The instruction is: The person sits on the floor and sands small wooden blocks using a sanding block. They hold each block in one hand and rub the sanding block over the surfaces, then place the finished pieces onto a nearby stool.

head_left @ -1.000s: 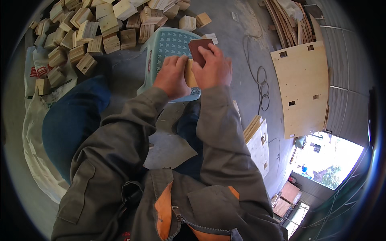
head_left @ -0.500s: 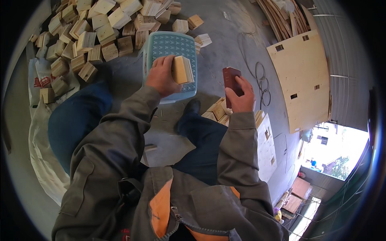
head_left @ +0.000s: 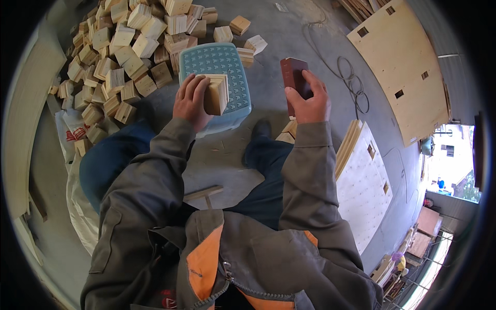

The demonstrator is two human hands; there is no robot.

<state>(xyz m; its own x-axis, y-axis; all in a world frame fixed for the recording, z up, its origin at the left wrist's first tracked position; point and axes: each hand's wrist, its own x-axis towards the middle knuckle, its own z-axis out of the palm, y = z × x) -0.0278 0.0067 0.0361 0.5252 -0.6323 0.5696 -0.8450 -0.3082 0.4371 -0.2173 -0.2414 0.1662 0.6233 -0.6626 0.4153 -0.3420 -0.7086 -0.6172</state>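
Note:
My left hand (head_left: 191, 102) is wrapped round a layered plywood block (head_left: 217, 96), set on edge over the top of a blue-green plastic stool (head_left: 206, 58). Whether the block rests on the stool or hangs just above it I cannot tell. To the right of the stool, my right hand (head_left: 313, 101) grips a dark red rectangular block (head_left: 296, 77) between thumb and fingers. It is held upright, apart from the plywood block; the palm hides its lower right part.
Many loose plywood blocks (head_left: 124, 57) are heaped behind and left of the stool. A white sack (head_left: 85, 191) lies by my left leg. A notched plywood sheet (head_left: 408, 77) and a pale panel (head_left: 364, 181) lie right. Cable (head_left: 349, 77) coils on the floor.
The plywood block in my left hand has turned, showing more of its layered edge. My right hand still grips the dark red block, slightly higher and tilted. The whole view has shifted a little.

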